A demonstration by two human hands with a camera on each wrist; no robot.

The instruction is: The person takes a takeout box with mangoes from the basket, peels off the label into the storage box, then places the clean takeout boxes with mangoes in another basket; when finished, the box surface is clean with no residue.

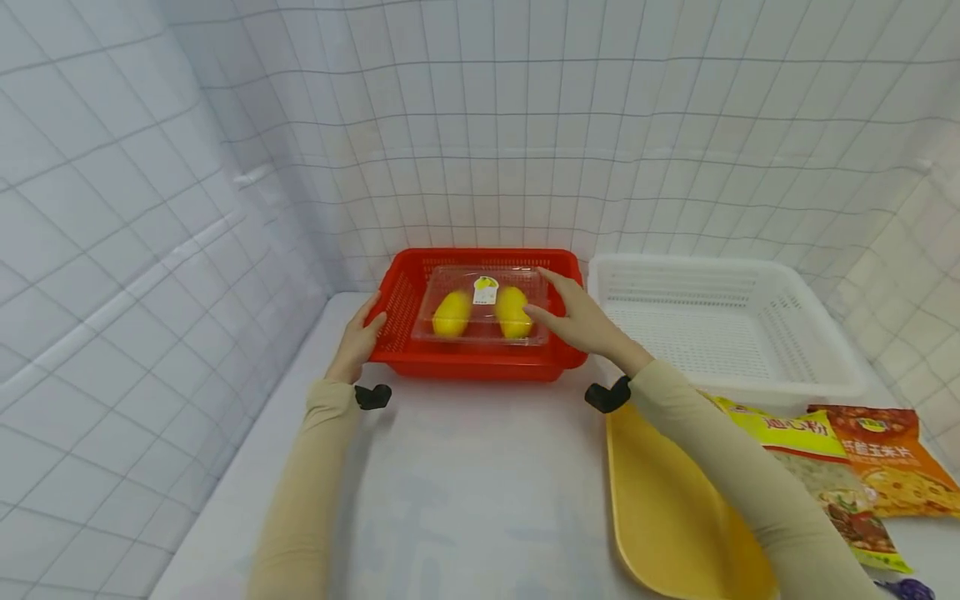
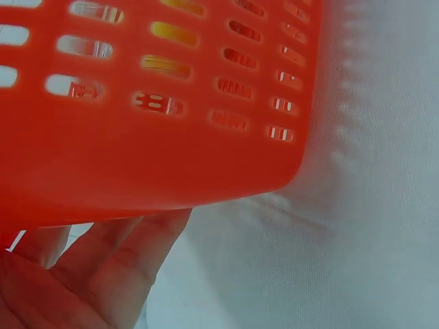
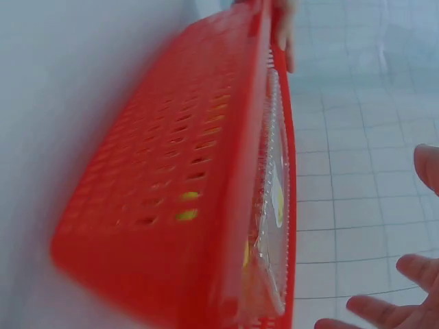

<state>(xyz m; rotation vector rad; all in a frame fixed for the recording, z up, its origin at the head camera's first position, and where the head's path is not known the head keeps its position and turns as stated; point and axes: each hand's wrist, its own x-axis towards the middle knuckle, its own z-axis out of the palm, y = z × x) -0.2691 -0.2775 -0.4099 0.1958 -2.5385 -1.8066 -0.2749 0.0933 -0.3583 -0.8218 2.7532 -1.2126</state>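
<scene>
A red plastic basket (image 1: 480, 367) with slotted sides stands against the back wall. Inside it lies a clear plastic box (image 1: 480, 333) holding two yellow, mango-like fruits (image 1: 452, 314), with a label (image 1: 485, 291) on its lid. My left hand (image 1: 357, 343) grips the basket's left rim; in the left wrist view its fingers (image 2: 130, 264) are partly hidden beneath the rim. Over the right end of the box hovers my right hand (image 1: 585, 319), thumb and fingers spread. The right wrist view shows those fingers (image 3: 384, 312) apart from the basket, holding nothing.
To the right stands a white basket (image 1: 813, 387). A yellow tray (image 1: 667, 500) lies in front of it, partly under my right forearm. Two food packets, one yellow-green (image 1: 806, 454) and one orange (image 1: 892, 458), lie at the right. Tiled-pattern walls enclose the back and sides.
</scene>
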